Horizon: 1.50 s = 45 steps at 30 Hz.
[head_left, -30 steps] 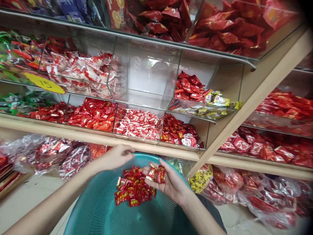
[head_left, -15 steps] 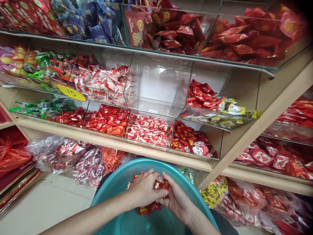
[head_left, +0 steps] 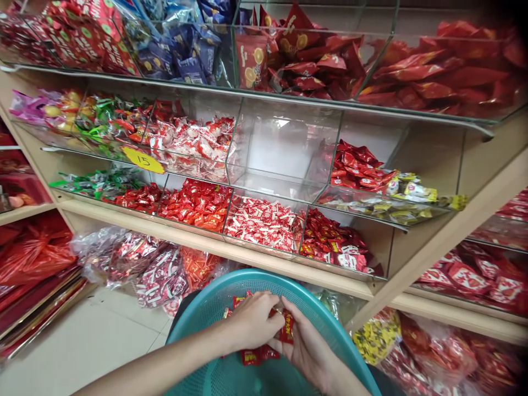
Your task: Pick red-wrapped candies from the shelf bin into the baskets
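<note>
A teal plastic basket (head_left: 206, 297) stands low in front of me, with red wrapped candies (head_left: 251, 356) inside. Above those candies, my left hand (head_left: 256, 319) is curled, its fingertips against red candy packets. My right hand (head_left: 303, 341) is cupped beside it, palm turned inward, with red packets (head_left: 285, 330) resting against its fingers. The two hands nearly meet, and the packets lie between them. Part of the candy is hidden behind my left hand.
Shelves with clear bins of candies rise ahead, their wooden edge (head_left: 198, 247) just behind the basket. A yellow tag (head_left: 143, 159) marked 15 hangs at left. Bagged candies (head_left: 160, 275) lie beneath the shelf, and a slanting wooden upright (head_left: 437, 242) stands at right.
The view has shifted, so shelves and basket appear farther right. Both hands stay together over the basket; the packets between them have turned slightly.
</note>
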Available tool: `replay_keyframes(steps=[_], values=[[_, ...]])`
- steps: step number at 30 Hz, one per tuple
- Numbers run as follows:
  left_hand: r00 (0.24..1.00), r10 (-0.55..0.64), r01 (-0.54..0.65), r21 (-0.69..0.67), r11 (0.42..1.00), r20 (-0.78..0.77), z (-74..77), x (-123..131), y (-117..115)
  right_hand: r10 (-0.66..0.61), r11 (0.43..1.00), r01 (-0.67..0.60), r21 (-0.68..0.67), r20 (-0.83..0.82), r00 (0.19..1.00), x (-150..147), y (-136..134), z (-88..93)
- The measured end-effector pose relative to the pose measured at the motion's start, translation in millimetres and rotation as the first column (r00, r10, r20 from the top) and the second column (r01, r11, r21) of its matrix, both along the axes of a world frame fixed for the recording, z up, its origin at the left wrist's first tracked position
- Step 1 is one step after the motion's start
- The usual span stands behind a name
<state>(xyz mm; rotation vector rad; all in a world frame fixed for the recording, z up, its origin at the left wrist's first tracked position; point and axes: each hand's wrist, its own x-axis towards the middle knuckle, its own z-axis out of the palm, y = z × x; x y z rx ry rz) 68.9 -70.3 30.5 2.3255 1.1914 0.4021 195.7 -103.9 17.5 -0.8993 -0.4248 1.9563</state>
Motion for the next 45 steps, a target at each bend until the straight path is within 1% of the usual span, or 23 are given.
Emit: replay_keyframes(steps=[3, 8, 11, 15, 18, 20, 22, 25, 29, 30, 32, 34, 35, 36, 38, 39, 40, 41, 42, 43, 44, 45], values=[[1.000, -0.020, 0.020, 0.003, 1.000, 0.005, 1.1, -1, 1, -0.004, 1.000, 0.004, -0.002, -0.006, 1.000, 1, 0, -0.8], [0.995, -0.088, 0.089, -0.012, 0.996, 0.053, 2.6, -5, 2, -0.006, 1.000, 0.006, -0.017, -0.022, 1.000, 3, -1, -3.3], [0.994, -0.082, 0.084, -0.027, 0.996, 0.069, 5.1, -5, 2, -0.006, 1.000, 0.006, -0.018, -0.024, 1.000, 3, 0, -3.6], [0.993, -0.080, 0.089, -0.094, 0.992, 0.090, 8.0, -6, 0, 0.016, 1.000, -0.016, -0.016, -0.008, 1.000, 3, 0, -4.1], [0.989, -0.106, 0.121, -0.151, 0.981, 0.101, 7.1, -7, 1, 0.025, 1.000, -0.025, -0.012, -0.006, 1.000, 4, -1, -5.4], [0.989, -0.098, 0.116, -0.162, 0.980, 0.113, 5.7, -7, 2, 0.027, 1.000, -0.027, -0.005, -0.008, 1.000, 4, -1, -6.4], [0.987, -0.079, 0.103, -0.170, 0.980, 0.143, 4.9, -8, 4, 0.018, 1.000, -0.018, 0.002, -0.009, 1.000, 6, -1, -7.1], [0.965, -0.073, 0.129, -0.213, 0.968, 0.252, 4.8, -10, 8, -0.003, 1.000, 0.004, 0.017, -0.016, 1.000, 7, -1, -6.7], [0.922, -0.021, 0.158, -0.327, 0.932, 0.386, 1.0, -12, 13, 0.026, 0.999, -0.024, 0.041, -0.036, 0.999, 7, 1, -2.4], [0.908, -0.003, 0.175, -0.373, 0.911, 0.420, -0.7, -12, 14, 0.038, 0.998, -0.036, 0.046, -0.038, 0.999, 7, 1, -1.0], [0.864, 0.028, 0.243, -0.467, 0.850, 0.502, -3.0, -12, 14, 0.054, 0.997, -0.052, 0.048, -0.031, 0.998, 7, 1, 1.7], [0.831, 0.060, 0.287, -0.517, 0.807, 0.553, -0.8, -15, 14, 0.056, 0.998, -0.055, 0.037, -0.015, 0.998, 8, 0, 3.7], [0.833, 0.074, 0.271, -0.522, 0.809, 0.548, 2.7, -18, 14, 0.054, 0.998, -0.054, 0.031, -0.009, 0.998, 8, 0, 4.5], [0.845, 0.089, 0.229, -0.506, 0.832, 0.528, 8.1, -24, 17, 0.053, 0.998, -0.053, 0.027, -0.009, 0.999, 8, 0, 5.1], [0.872, 0.126, 0.089, -0.407, 0.909, 0.473, 24.1, -43, 29, 0.052, 0.998, -0.052, 0.025, -0.025, 0.998, 9, -2, 6.2], [0.863, 0.155, 0.011, -0.323, 0.946, 0.482, 34.2, -56, 40, 0.055, 0.998, -0.054, 0.021, -0.038, 0.998, 9, -2, 6.6], [0.841, 0.172, -0.076, -0.204, 0.976, 0.512, 45.1, -72, 54, 0.055, 0.998, -0.055, 0.015, -0.052, 0.997, 9, -3, 6.8], [0.818, 0.211, -0.208, -0.066, 0.976, 0.536, 56.4, -89, 71, 0.059, 0.998, -0.058, 0.007, -0.063, 0.996, 9, -3, 6.9], [0.788, 0.262, -0.366, 0.081, 0.927, 0.557, 67.5, -107, 89, 0.061, 0.998, -0.061, 0.001, -0.068, 0.996, 9, -3, 6.9], [0.755, 0.302, -0.502, 0.216, 0.837, 0.582, 77.9, -125, 107, 0.063, 0.998, -0.064, -0.002, -0.072, 0.995, 8, -3, 6.7], [0.731, 0.363, -0.611, 0.317, 0.726, 0.578, 87.0, -141, 125, 0.064, 0.998, -0.064, -0.002, -0.077, 0.995, 8, -3, 6.4], [0.722, 0.430, -0.667, 0.379, 0.642, 0.542, 94.3, -155, 142, 0.064, 0.998, -0.064, -0.001, -0.082, 0.995, 7, -3, 6.0]])
